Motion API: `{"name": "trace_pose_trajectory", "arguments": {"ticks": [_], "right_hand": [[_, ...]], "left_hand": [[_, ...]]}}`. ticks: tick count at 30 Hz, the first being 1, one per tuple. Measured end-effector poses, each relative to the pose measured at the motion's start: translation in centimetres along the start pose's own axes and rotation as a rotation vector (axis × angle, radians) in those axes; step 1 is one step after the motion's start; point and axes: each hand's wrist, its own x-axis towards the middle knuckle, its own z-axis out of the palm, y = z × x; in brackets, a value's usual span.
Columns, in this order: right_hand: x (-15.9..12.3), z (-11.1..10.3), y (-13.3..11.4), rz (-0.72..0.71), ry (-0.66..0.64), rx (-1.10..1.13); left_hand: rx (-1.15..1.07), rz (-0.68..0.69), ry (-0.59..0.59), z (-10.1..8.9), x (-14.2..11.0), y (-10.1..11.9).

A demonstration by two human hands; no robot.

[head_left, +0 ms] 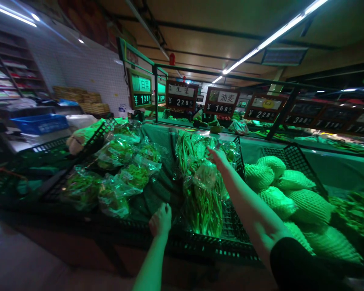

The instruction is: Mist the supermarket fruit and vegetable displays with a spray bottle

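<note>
Bundle of long green beans [202, 202] in a clear plastic bag, lying in a black plastic crate [235, 224]. Long side of the bundle running up and down in the view, from the far end of the crate to the near end. Right hand [218, 158] up at the far end of the bag, much nearer to the bundle than the other hand. Fingers a little spread and on the thin plastic, but no telling from this view if they pinch it or only rest on it. Right arm [248, 198] long and slanted, coming in from the lower right, with a black sleeve [300, 262] near the bottom edge of the view.

Left hand [160, 220] low and close to the body, just left of the near end of the bundle, with knuckles up and fingers curled down out of sight. No way to tell if anything sits in that hand. Dark green cloth [159, 190] just past it.

Bags of leafy greens [121, 190] in a heap to the left of the bundle. Round fruit in pale foam nets [294, 206] piled to the right. Farther off, price signs [221, 101] with yen marks in a row, and a blue plastic crate [39, 123] off to the far left.
</note>
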Motion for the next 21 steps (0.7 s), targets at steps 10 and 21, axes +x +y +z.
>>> {"name": "trace_pose_trajectory", "arguments": {"ticks": [10, 21], "right_hand": [[-15.2, -7.4, 9.8, 0.159, -0.042, 0.056], [-32.5, -9.0, 19.3, 0.108, -0.343, -0.291]], "left_hand": [[0.008, 0.020, 0.005, -0.1, -0.2, 0.0], [-0.016, 0.022, 0.029, -0.4, -0.7, 0.0]]}}
